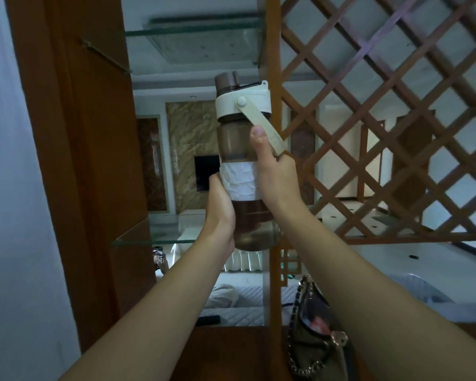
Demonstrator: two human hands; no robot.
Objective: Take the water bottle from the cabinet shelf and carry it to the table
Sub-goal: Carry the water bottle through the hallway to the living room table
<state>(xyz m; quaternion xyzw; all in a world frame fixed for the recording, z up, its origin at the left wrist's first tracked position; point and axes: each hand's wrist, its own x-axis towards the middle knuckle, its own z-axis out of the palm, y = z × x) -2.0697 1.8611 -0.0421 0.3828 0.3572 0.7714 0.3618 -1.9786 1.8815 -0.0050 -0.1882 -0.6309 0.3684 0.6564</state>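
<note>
Both hands' fingers hidden behind water bottle (pixel 241 171); bag (pixel 318 345) cut off below.

The light is dim and cool, with a bluish cast over the white wall (pixel 17 188) at left. The brightest area sits in the room beyond the glass shelves (pixel 193 31), probably daylight from there. Wide-angle distortion bends the wooden lattice (pixel 382 105) toward the right edge. The background is soft, and the forearms look slightly blurred.
</note>
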